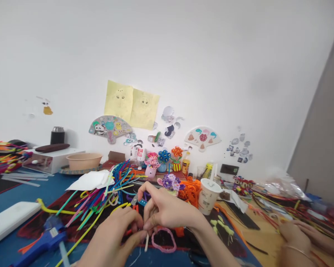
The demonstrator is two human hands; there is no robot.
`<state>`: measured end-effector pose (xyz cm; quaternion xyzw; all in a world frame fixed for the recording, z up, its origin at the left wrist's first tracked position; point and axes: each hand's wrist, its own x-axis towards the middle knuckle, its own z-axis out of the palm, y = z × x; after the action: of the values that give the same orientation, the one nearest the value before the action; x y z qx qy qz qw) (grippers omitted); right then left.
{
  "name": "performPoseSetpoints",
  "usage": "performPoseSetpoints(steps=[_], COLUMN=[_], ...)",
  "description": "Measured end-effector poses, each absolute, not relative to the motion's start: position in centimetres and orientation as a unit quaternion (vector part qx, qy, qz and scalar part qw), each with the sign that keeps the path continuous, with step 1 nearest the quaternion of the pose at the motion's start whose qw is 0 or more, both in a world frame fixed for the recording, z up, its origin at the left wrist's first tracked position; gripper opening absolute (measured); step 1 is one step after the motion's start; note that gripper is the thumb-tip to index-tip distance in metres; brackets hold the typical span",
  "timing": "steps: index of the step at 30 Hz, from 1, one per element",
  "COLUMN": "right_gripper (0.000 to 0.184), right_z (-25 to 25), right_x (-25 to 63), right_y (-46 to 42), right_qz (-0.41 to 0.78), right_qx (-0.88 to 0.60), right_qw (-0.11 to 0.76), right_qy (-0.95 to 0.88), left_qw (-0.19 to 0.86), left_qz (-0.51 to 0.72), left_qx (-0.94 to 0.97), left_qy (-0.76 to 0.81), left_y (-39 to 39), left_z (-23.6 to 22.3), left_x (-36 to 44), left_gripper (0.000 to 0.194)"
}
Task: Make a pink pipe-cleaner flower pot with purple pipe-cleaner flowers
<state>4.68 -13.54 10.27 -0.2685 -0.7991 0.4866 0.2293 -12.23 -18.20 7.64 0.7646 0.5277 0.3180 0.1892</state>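
Hands (115, 231) (167, 207) partly hide a thin pale strip (146, 243)

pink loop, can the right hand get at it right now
Probably yes: the pink loop lies close beside the right hand, mostly in the open, though that hand is busy at a white strip.

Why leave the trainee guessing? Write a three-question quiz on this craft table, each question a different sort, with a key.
1. What colour is the loop beside the pale strip at the right hand?
a) green
b) pink
c) black

2. True or false: the left hand is holding a glue gun.

3. Fill in the missing word: a white ____ stands in the paper cup.

Key
1. b) pink.
2. False: the blue glue gun lies on the table, to the left of the left hand.
3. straw.
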Motion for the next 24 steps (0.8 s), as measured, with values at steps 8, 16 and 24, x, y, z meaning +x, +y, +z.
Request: performPoseSetpoints(steps=[8, 16, 24], right_gripper=[0.038, 0.028, 0.023], right_z=[11.0, 10.7, 2.4], right_x=[7.0, 10.5, 14.2], right_y=[-13.1, -13.9, -12.3], right_qz=[0.460, 0.470, 0.212], right_qx=[-0.276, -0.303, -0.651], right_qw=[0.183, 0.239, 0.351], right_qy=[-0.824, -0.794, -0.639], left_qw=[0.230, 0.283, 0.303], left_qz=[0.227, 0.284, 0.519], left_qx=[0.788, 0.799, 0.636], left_qy=[0.524, 0.447, 0.484], left_y=[-16.6, -14.2, -7.1], left_z=[9.0, 8.3, 4.8], left_x=[-9.9, -8.8, -7.1], left_gripper=[0.013, 0.023, 0.034])
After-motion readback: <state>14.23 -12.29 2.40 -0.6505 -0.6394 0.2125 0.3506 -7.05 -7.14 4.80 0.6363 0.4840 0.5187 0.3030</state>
